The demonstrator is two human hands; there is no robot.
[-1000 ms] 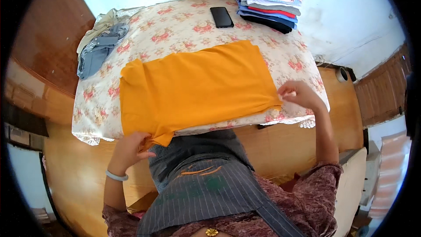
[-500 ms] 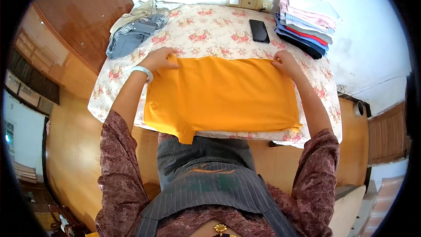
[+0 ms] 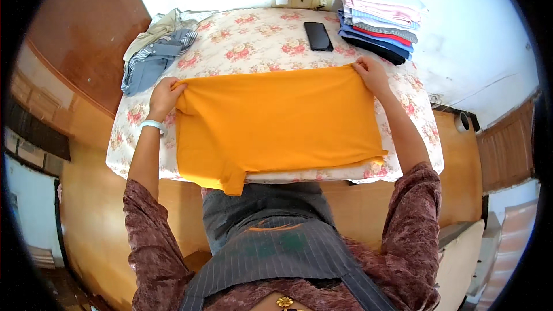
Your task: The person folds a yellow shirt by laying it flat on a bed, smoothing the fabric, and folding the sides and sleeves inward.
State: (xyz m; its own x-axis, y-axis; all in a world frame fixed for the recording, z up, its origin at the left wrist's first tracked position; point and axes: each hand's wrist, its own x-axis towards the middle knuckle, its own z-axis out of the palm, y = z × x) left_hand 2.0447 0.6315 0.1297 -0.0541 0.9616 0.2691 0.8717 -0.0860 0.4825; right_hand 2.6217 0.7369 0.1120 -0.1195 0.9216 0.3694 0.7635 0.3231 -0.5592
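A yellow-orange shirt [image 3: 282,121], folded lengthwise, lies spread across the near part of the table. One sleeve pokes over the near edge at its lower left. My left hand [image 3: 165,97], with a pale bangle at the wrist, pinches the far left corner of the shirt. At the far right corner, my right hand [image 3: 372,75] grips the cloth between thumb and fingers. The far edge of the shirt is drawn fairly straight between the two hands.
Floral cloth [image 3: 242,52] covers the table. A loose heap of grey and beige clothes [image 3: 152,60] lies far left. A black phone [image 3: 318,36] rests near the back, beside a tall stack of folded clothes [image 3: 380,17] at far right. Behind stands a white wall.
My left hand has moved left and a little nearer, to the shirt's far left corner, and the far edge is now pulled straighter. My right hand still grips its corner. The view has shifted slightly.
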